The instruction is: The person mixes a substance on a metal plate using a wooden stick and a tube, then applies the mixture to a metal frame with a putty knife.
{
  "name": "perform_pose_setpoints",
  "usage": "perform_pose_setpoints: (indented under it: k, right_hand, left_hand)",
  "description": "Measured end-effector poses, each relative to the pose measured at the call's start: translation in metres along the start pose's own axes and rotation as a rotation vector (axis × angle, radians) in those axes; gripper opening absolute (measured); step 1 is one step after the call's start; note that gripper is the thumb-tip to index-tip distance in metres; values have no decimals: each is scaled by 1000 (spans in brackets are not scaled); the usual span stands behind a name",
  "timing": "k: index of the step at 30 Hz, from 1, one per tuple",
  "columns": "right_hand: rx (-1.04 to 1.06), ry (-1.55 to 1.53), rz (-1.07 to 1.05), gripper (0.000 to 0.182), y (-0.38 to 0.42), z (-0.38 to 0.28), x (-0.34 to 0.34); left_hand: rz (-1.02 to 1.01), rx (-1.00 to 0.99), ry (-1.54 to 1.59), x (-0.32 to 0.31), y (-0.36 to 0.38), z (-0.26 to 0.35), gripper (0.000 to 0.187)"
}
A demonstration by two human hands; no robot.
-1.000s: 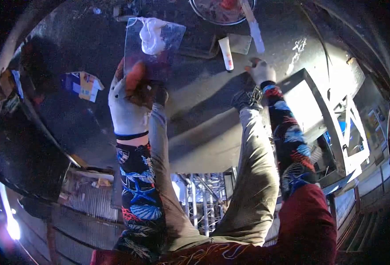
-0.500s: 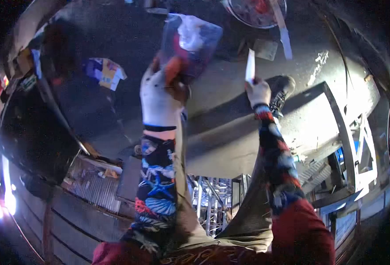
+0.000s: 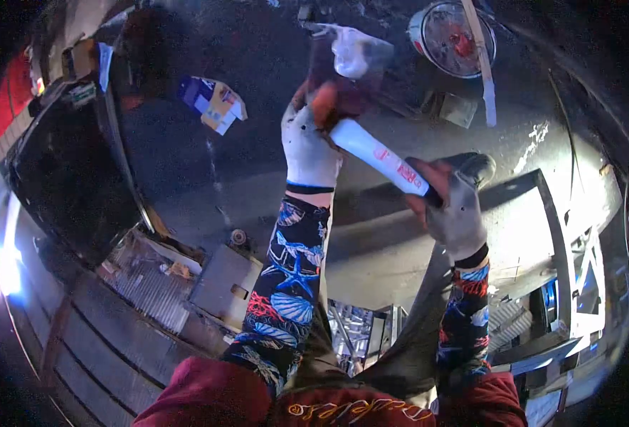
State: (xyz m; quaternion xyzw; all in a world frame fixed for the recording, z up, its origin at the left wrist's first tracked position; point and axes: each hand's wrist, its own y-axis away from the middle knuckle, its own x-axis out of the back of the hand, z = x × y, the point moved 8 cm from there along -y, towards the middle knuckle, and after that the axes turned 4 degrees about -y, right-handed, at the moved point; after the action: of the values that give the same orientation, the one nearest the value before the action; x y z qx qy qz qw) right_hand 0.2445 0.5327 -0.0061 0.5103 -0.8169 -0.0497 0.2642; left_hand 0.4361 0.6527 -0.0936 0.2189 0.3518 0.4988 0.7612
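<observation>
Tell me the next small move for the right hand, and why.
I'd probably twist the dark end of the white tube, likely its cap: the right hand grips there, the tube's other end reaches the left hand, which holds a clear sheet bearing white paste.

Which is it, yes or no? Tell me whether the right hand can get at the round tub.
Probably not: the right hand holds the white tube, and the round tub sits well ahead, with a stick across it.

Floor: we see it dim at left, glaring white at right.
Picture edges: bent lines, blackened corners.
</observation>
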Motion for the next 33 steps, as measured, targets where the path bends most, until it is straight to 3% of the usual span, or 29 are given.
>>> perform_pose_setpoints:
  k: [1,3,5,6,7,8,10,13,15,19,21,25,28,31,33]
  right_hand:
    - [-290,-165,-126,47,1,5,-1]
    - [-200,-127,-112,45,1,4,-2]
    - [-538,-524,-134,38,7,4,-2]
    - [-544,-516,-131,38,10,9,0]
    - [-593,-538,-69,33,13,24,-1]
    - [-637,-562,-8,29,16,41,-6]
    - [-224,-443,213,25,2,25,-2]
    - [-70,-219,290,28,1,7,10]
    - [-461,-373,-5,24,-2,13,-3]
    - [-453,-601,50,25,13,37,-27]
    - [-144,-179,259,29,3,2,-5]
    - [15,-91,276,34,4,-14,-8]
    - [2,-292,255,38,3,-17,-6]
    - [-175,-558,278,41,7,5,-9]
    - [-197,-263,218,41,6,5,-3]
  left_hand:
    - [68,-28,-14,3,0,1,41]
    - [115,-63,-19,5,3,2,39]
    - [192,-110,38,20,-4,1,37]
    - [199,-113,80,23,-5,2,36]
    - [332,-174,88,19,3,15,33]
    - [262,-116,71,17,-3,17,30]
    - [340,-126,152,23,1,20,29]
    - [350,-146,124,31,0,20,28]
    - [371,-177,93,30,4,28,28]
    - [358,-142,149,44,0,23,27]
    - [352,-141,194,42,1,25,27]
    - [351,-141,55,38,6,32,23]
    - [269,-83,148,35,2,28,24]
    - [266,-77,118,33,0,30,27]
    - [310,-43,239,40,-3,26,29]
